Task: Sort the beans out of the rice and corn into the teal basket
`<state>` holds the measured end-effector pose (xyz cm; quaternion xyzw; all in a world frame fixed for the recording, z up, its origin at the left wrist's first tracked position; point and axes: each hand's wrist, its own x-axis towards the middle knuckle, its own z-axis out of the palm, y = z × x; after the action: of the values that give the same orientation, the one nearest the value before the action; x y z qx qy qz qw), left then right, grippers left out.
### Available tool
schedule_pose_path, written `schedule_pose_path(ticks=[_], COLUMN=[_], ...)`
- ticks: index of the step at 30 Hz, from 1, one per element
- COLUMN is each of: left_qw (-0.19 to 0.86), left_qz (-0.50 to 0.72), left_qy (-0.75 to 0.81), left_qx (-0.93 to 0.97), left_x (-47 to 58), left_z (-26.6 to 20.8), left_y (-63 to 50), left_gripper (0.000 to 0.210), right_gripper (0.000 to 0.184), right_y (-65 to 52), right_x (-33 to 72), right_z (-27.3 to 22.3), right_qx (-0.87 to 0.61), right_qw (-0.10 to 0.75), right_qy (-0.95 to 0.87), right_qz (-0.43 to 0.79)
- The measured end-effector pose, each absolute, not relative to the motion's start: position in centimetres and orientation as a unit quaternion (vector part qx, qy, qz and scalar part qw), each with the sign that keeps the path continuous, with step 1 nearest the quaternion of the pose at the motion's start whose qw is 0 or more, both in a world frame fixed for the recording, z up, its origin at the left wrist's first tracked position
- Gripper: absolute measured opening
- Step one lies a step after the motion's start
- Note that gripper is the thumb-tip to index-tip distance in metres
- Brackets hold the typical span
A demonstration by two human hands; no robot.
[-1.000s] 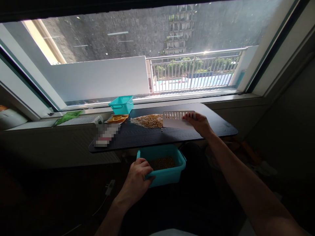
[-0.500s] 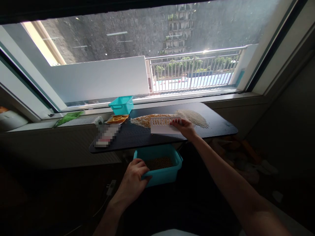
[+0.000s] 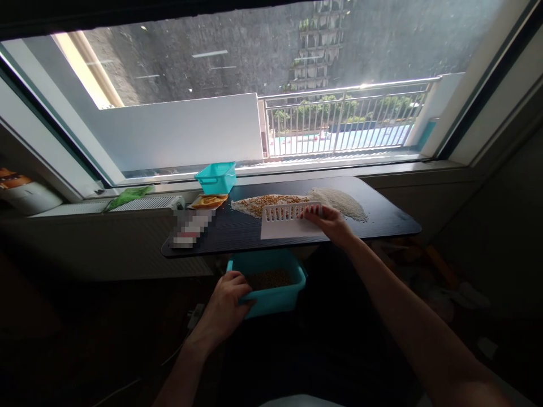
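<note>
My right hand (image 3: 331,221) pinches the right end of a flat white slotted plate (image 3: 288,227), its row of slots along the upper side. The plate stands tilted over the dark table, close to the front edge. Just behind it spreads a pile of yellow kernels (image 3: 271,202) mixed with white grains; a pile of white grains (image 3: 339,203) adjoins on the right. Below the table edge, my left hand (image 3: 231,299) grips the left rim of a teal plastic bin (image 3: 275,301). Brownish-yellow kernels (image 3: 271,278) cover the bin's floor.
On the dark table (image 3: 390,223) a blurred-out flat item (image 3: 192,229) and an orange-and-white packet (image 3: 207,202) lie at left. A second teal bin (image 3: 217,178) stands by the window. Left of it are a radiator (image 3: 148,204) with a green cloth (image 3: 131,196).
The white plate has come slightly toward the table's front edge and shows more of its face. The held bin has shifted a little left relative to the table. The view has turned slightly.
</note>
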<state>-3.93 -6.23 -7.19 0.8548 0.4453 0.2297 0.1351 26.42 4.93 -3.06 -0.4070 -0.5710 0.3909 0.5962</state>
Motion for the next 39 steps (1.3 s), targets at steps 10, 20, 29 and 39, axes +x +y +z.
schedule_pose_path(ticks=[10, 20, 29, 39], left_qw=[0.074, 0.006, -0.001, 0.034], left_qz=[0.250, 0.314, 0.339, 0.276], left_qy=[0.445, 0.436, 0.400, 0.420], left_qx=[0.857, 0.843, 0.852, 0.864], left_x=[-2.9, -3.0, -1.9, -1.1], left_z=[-9.0, -11.5, -11.8, -10.8], left_y=[-7.2, -7.5, -6.3, -7.3], left_gripper=[0.021, 0.015, 0.008, 0.008], right_gripper=[0.047, 0.037, 0.040, 0.052], right_y=[3.9, 2.7, 2.9, 5.0], right_x=[28.9, 28.9, 29.3, 33.3], right_z=[-2.6, -3.5, -4.7, -4.0], right_qx=[-0.473, -0.485, -0.491, -0.511], right_qw=[0.603, 0.592, 0.598, 0.657], right_qy=[-0.560, -0.569, -0.560, -0.497], right_qz=[0.316, 0.301, 0.297, 0.244])
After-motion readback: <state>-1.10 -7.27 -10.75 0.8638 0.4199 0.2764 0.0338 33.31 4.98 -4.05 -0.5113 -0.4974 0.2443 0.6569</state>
